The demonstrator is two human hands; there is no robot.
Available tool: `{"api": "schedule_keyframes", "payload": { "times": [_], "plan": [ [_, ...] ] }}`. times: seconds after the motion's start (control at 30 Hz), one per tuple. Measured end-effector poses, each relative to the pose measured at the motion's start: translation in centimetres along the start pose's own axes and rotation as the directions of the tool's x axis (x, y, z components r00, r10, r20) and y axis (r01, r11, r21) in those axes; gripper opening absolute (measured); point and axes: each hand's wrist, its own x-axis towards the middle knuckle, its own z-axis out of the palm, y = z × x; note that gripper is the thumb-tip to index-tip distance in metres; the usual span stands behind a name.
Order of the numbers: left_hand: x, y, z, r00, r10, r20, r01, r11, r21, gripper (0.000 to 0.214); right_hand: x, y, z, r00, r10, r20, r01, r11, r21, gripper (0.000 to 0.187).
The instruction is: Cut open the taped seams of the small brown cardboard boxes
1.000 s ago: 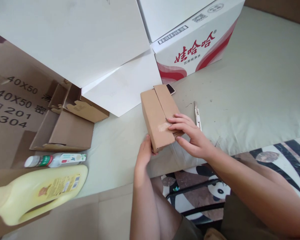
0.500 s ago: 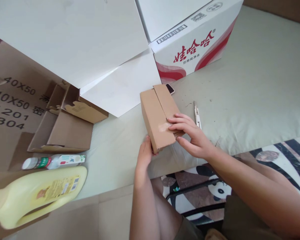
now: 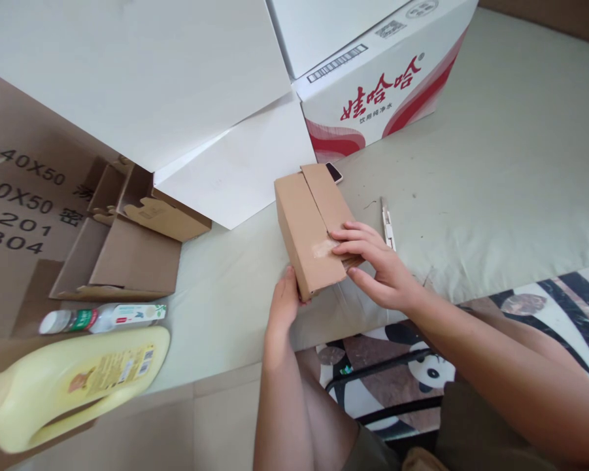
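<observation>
A small brown cardboard box (image 3: 306, 222) lies on the pale green sheet (image 3: 495, 176) in front of me. My left hand (image 3: 283, 302) grips its near corner from below, thumb up against the side. My right hand (image 3: 375, 265) rests on the box's top flap, fingers pressed flat beside a strip of clear tape, thumb apart underneath. A phone (image 3: 334, 173) peeks out behind the box. A white utility knife (image 3: 387, 224) lies just right of my right hand.
A white water carton with red print (image 3: 372, 85) and large white sheets (image 3: 176, 85) stand behind. At left lie an open brown mailer box (image 3: 122, 252), a small clear bottle (image 3: 102, 317), a yellow jug (image 3: 73, 386) and printed cardboard (image 3: 19, 203). A panda-print cloth (image 3: 421, 366) covers my lap.
Both hands stay as they were on the box. Only the view has drifted slightly, shifting the things at left a little further left.
</observation>
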Motion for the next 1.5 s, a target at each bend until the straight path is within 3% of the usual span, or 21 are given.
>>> {"api": "schedule_keyframes", "payload": {
  "times": [1.5],
  "plan": [
    [-0.34,-0.19,0.13,1.000,0.002,-0.018,-0.001,0.999,0.044,0.045,-0.59,0.43,0.12,0.999,0.037,-0.032,-0.037,0.999,-0.011,0.036]
  ]
}}
